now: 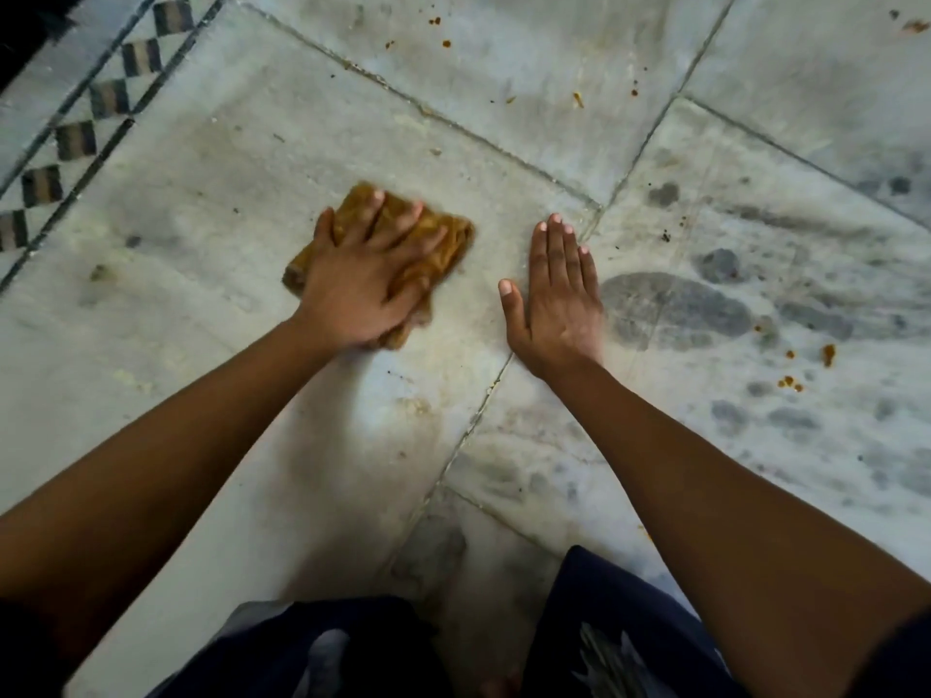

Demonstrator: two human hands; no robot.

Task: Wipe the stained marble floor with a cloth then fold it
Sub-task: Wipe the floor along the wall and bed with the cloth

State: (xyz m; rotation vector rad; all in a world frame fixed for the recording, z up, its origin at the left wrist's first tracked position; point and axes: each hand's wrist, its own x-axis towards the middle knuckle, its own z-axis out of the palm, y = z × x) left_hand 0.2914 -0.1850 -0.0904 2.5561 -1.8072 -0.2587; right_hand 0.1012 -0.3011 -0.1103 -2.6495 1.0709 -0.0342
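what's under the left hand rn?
The left hand presses a crumpled brown cloth onto the marble floor, fingers spread. The palm covers the cloth's middle, and the floor beneath the cloth is hidden, so any stain there can't be judged.

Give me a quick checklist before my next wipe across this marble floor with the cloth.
1. The left hand presses flat on the cloth: ok.
2. The right hand lies flat on the floor, apart from the cloth: ok.
3. The far orange spots are wiped: not ok.
4. The orange blobs at right are wiped: not ok.
5. The cloth's underside is clean enough: cannot tell.
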